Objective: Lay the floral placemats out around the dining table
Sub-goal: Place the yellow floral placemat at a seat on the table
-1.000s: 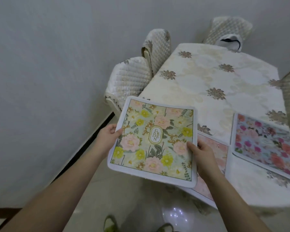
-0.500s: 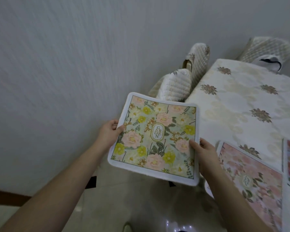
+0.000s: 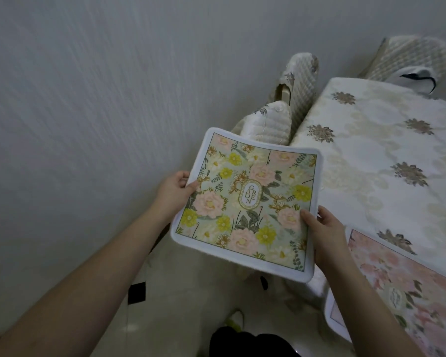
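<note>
While the left hand [image 3: 174, 189] pinches the left edge of the green floral placemat [image 3: 247, 202] and the right hand [image 3: 325, 233] grasps its lower right edge, thumb on top, the mat hangs in the air between them, off the corner of the desk [image 3: 371, 161]. Just right of the right hand a pink floral placemat [image 3: 407, 284] lies flat on the desk's cream cloth. Beyond the hands, two quilted chairs [image 3: 276, 122] stand against the desk's side by the wall.

green floral placemat [image 3: 247, 202], oval centre label reading "GARDEN" in split, stacked letters
</note>
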Demonstrator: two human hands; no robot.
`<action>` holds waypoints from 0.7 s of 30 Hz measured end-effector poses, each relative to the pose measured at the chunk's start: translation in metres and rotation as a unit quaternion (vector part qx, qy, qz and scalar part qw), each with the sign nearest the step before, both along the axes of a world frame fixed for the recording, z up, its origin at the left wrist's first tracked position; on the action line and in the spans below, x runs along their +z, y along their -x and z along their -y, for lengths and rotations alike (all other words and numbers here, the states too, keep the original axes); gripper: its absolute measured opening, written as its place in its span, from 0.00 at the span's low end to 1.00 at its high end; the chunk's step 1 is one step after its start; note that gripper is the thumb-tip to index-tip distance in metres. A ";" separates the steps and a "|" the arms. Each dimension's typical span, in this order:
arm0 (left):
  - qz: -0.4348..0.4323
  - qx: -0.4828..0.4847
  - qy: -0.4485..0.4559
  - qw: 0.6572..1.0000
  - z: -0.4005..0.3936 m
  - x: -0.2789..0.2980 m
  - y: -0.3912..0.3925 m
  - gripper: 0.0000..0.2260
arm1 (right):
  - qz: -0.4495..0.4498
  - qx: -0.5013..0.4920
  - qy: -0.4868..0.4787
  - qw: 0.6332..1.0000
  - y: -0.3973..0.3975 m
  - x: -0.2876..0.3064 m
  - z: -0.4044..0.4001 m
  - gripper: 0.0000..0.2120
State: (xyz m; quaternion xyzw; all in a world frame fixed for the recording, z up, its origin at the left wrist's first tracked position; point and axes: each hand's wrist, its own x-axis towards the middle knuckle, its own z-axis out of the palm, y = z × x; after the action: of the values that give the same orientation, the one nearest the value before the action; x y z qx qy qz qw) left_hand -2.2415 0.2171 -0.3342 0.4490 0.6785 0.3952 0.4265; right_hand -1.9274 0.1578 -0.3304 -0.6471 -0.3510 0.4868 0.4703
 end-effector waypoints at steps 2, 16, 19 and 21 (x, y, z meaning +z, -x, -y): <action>0.000 -0.004 0.004 1.000 -0.022 0.005 -0.006 0.06 | -0.006 -0.009 -0.011 1.000 -0.003 0.002 -0.019 0.06; -0.002 -0.076 -0.007 0.997 -0.159 0.034 -0.022 0.09 | -0.042 -0.087 -0.015 0.995 -0.013 0.020 -0.118 0.06; -0.006 -0.108 0.000 0.994 -0.192 0.031 -0.023 0.08 | -0.032 -0.118 -0.016 0.992 -0.007 0.018 -0.130 0.06; -0.007 -0.137 0.000 0.991 -0.215 0.029 -0.023 0.09 | -0.028 -0.143 -0.018 0.989 0.001 0.017 -0.138 0.06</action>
State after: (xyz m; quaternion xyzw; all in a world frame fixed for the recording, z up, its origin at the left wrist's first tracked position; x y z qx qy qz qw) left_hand -2.2189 0.4319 -0.3054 0.5405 0.6133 0.3300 0.4721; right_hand -1.9283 0.2958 -0.3131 -0.6680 -0.2506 0.4263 0.5561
